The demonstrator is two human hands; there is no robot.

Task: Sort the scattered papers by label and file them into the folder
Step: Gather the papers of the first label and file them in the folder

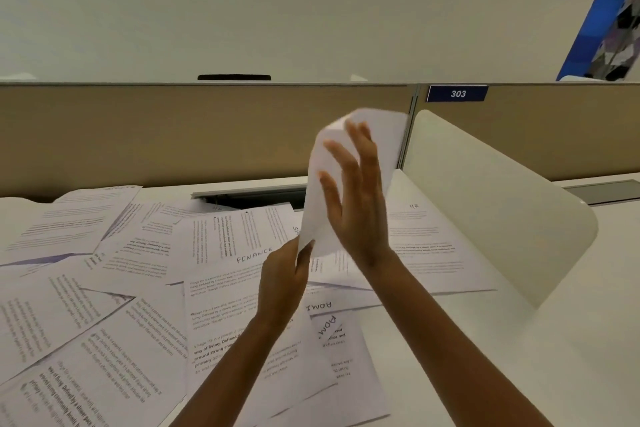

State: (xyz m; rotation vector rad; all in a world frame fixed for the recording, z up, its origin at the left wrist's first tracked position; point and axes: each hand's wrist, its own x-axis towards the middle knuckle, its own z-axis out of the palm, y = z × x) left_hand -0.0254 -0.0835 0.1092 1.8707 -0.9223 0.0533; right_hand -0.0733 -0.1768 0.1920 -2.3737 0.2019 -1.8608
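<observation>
We are holding up one white sheet [349, 177] above the paper pile [138, 288]. Our left hand [284, 284] is pinching its bottom corner. Our right hand [356, 198] is lying flat against it, fingers spread. Right of the pile, a cream divider [502, 204] is standing on the white desk [571, 357].

A white desk [502, 374] backed by a tan partition panel [173, 135] bearing a blue plate marked 303 [457, 94], with a curved white divider [491, 204] standing at right and an open cable slot [249, 199] at the desk's rear edge.
</observation>
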